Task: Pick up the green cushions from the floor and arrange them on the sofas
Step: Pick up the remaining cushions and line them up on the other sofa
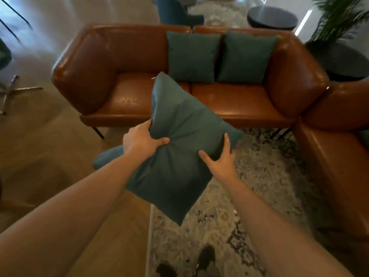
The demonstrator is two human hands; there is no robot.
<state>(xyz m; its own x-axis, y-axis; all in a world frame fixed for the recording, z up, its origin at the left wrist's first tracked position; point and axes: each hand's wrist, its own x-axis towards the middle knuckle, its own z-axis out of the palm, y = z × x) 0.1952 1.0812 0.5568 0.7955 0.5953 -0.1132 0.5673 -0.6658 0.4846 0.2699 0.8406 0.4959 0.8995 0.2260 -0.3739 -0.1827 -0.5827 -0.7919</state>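
Left hand (142, 137) grips green cushion (179, 156) | right hand (220, 157) grips opposite edge

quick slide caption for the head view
Left hand and right hand grip a green cushion before a brown sofa with two cushions on it.

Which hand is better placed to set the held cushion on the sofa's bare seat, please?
Left, probably: the left hand grips the cushion on the side toward the bare seat of the sofa; the right hand holds the side nearer the two cushions already leaning there.
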